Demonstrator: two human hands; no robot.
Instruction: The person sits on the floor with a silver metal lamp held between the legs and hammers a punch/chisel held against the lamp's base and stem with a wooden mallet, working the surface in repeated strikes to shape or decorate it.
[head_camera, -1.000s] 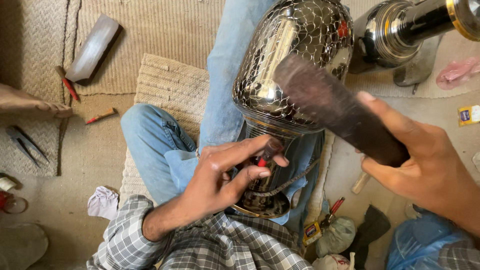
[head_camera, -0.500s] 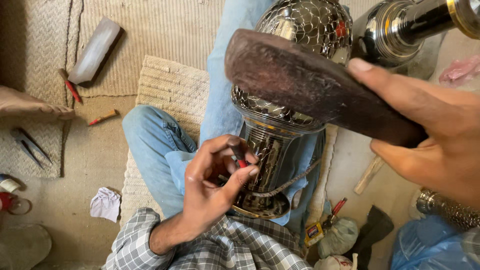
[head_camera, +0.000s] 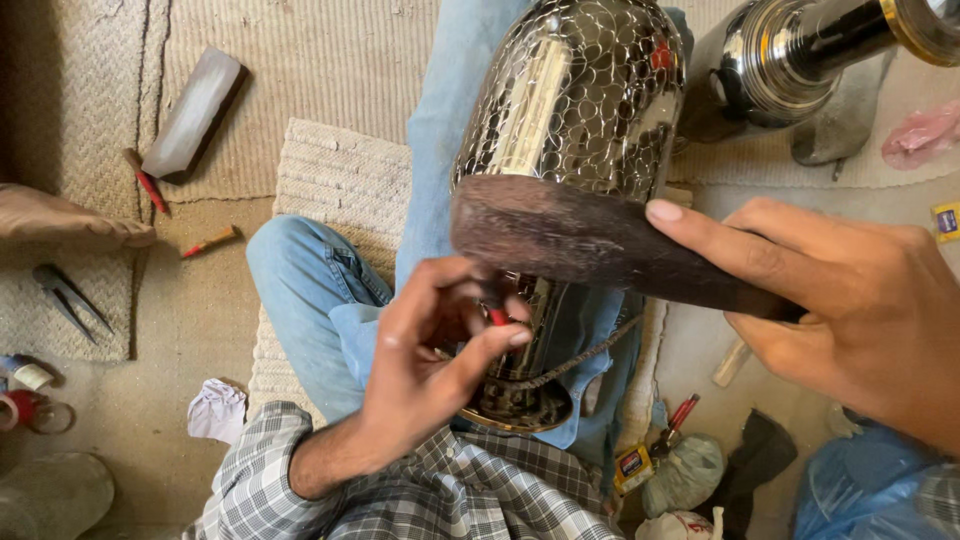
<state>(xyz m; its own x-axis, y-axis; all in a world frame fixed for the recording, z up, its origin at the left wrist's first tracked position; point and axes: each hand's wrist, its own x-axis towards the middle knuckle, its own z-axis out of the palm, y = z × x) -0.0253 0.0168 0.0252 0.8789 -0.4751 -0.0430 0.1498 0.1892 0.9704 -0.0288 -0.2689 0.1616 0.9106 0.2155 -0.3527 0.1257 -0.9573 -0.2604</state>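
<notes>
Head view. A shiny metal vessel (head_camera: 575, 130) with a hammered scale pattern lies along the person's lap, its narrow base toward the body, over jeans-clad legs. The left hand (head_camera: 430, 370) pinches a small red-tipped tool (head_camera: 495, 315) between thumb and fingertips, pressed against the vessel's neck. The right hand (head_camera: 850, 300) is closed around a dark wooden block (head_camera: 590, 240), held across the vessel's lower body; whether the block touches it cannot be told. On the floor to the left lie a pale bar (head_camera: 195, 115), scissors (head_camera: 70, 295) and a crumpled cloth (head_camera: 217, 410). A second metal vessel (head_camera: 800, 55) lies at upper right.
</notes>
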